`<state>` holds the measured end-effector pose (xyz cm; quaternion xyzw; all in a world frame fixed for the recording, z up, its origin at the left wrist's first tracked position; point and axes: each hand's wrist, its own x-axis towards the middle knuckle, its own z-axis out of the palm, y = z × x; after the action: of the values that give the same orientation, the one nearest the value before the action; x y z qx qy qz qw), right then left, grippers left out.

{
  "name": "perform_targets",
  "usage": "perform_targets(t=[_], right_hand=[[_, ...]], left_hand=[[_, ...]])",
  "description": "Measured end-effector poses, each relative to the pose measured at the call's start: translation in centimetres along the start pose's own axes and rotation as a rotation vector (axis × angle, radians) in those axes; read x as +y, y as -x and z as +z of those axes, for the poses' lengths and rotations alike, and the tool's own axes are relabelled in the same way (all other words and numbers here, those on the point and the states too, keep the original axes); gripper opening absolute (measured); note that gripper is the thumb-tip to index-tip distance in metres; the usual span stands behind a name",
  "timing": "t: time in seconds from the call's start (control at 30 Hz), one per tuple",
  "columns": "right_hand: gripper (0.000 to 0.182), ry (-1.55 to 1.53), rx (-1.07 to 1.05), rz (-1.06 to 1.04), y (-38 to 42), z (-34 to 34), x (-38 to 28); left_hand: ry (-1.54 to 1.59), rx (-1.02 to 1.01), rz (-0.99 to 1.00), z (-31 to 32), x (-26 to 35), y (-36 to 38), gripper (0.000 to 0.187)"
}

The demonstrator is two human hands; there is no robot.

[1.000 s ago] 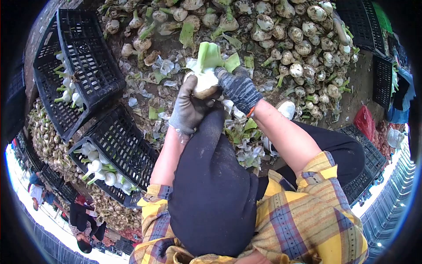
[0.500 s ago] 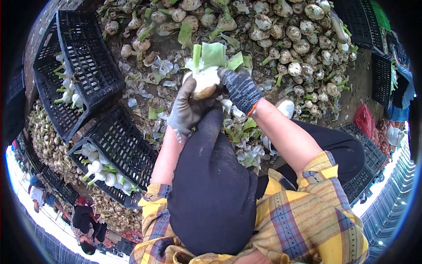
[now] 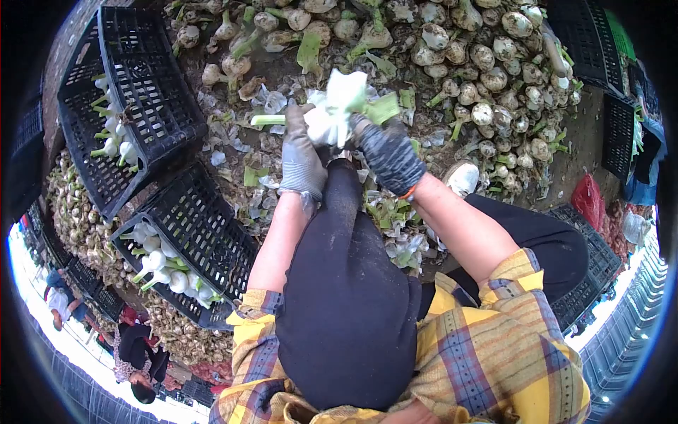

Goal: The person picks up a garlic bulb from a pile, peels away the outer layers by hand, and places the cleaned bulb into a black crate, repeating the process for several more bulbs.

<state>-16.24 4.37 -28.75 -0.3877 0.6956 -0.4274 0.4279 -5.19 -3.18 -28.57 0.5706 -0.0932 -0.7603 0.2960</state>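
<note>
A white garlic bulb (image 3: 320,127) is held in front of my knee, its cut green stem pointing left. My left hand (image 3: 302,159), in a pale grey glove, is closed around the bulb from the left and below. On the other side my right hand (image 3: 387,154), in a dark mottled knit glove, is closed on a loose flap of white and green garlic skin (image 3: 347,92) hanging off the bulb. The right fingertips are partly hidden behind the skin. Shed garlic skins (image 3: 399,237) litter the ground below both hands.
Unpeeled garlic bulbs (image 3: 494,78) are heaped ahead and to the right. To the left, two tilted black crates (image 3: 152,85) (image 3: 205,226) hold clean white garlic. A red bag (image 3: 586,201) lies at right. Other people (image 3: 138,353) appear at lower left.
The bulb has turned, so its stem has swung from upright to pointing left. A skin flap has come away between my hands, and my right hand has shifted slightly right and down.
</note>
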Motion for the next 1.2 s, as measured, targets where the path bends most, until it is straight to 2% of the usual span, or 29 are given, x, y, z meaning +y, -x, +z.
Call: perform_targets(t=[0.03,0.13,0.2,0.27,0.37,0.4,0.43,0.5,0.57,0.6,0.67,0.73,0.83,0.87,0.9,0.97,1.0,1.1,1.2], right_hand=[[0.023,-0.018,0.011,-0.025,0.2,-0.1,1.1],[0.025,0.312,-0.029,-0.131,0.3,-1.8,-0.1],[0.024,-0.276,0.021,0.19,0.3,-1.7,-0.5],[0.023,-0.759,0.098,0.42,0.0,-1.9,-1.1],[0.024,-1.449,0.453,0.809,-1.2,-3.1,-4.5],[0.026,-1.454,0.498,0.69,-2.1,-3.5,-2.9],[0.022,-1.51,0.364,0.631,-2.0,-4.6,-2.9],[0.021,-0.715,0.142,0.505,-2.0,-5.5,-2.8],[0.038,0.054,-0.143,0.136,-1.5,-5.0,-0.1],[0.047,0.384,-0.169,-0.077,-1.4,-4.6,0.4],[0.054,0.864,-0.003,-0.329,-1.0,-3.5,0.3],[0.055,0.804,0.075,-0.285,-1.3,-2.7,-2.4],[0.061,0.222,-0.183,0.159,-2.8,-1.8,-3.5],[0.055,0.153,-0.187,0.222,-3.1,-1.4,-3.9],[0.05,-0.166,-0.331,0.511,-3.4,-1.4,-4.8],[0.045,-0.275,-0.403,0.55,-3.8,-1.1,-4.9],[0.043,-0.3,-0.412,0.558,-3.8,-1.1,-4.8],[0.04,-0.349,-0.442,0.561,-3.5,-1.5,-4.2],[0.037,-0.318,-0.456,0.565,-3.4,-2.1,-4.1]], left_hand=[[0.049,-0.012,-0.049,-0.2,0.3,0.0,0.05],[0.128,-0.057,-0.172,-1.8,1.1,-0.6,0.049],[0.184,-0.052,-0.186,-1.5,1.4,-0.5,0.05],[0.241,-0.066,-0.218,-1.6,1.7,-0.5,0.051],[0.359,-0.153,-0.267,-2.8,2.3,-1.1,0.051],[0.414,-0.21,-0.264,-3.5,2.5,-1.4,0.051],[0.47,-0.266,-0.261,-4.1,2.8,-1.6,0.052],[0.354,-0.136,-0.152,-4.1,3.3,-1.4,0.049],[0.229,-0.049,-0.045,-4.1,3.4,-1.0,0.047],[0.201,-0.011,-0.001,-3.9,3.3,-0.9,0.046],[0.075,-0.017,0.105,-3.4,3.1,-0.6,0.046],[-0.062,-0.043,0.236,-3.1,2.5,-0.3,0.049],[-0.251,-0.161,0.319,-2.6,2.5,0.0,0.052],[-0.33,-0.202,0.368,-2.5,2.4,0.1,0.056],[-0.408,-0.224,0.384,-2.4,2.5,0.2,0.057],[-0.565,-0.263,0.416,-2.1,2.7,0.5,0.059],[-0.574,-0.292,0.462,-2.3,2.3,0.3,0.06],[-0.53,-0.312,0.386,-2.4,2.4,0.5,0.053],[-0.545,-0.288,0.42,-2.4,2.0,0.4,0.053]])
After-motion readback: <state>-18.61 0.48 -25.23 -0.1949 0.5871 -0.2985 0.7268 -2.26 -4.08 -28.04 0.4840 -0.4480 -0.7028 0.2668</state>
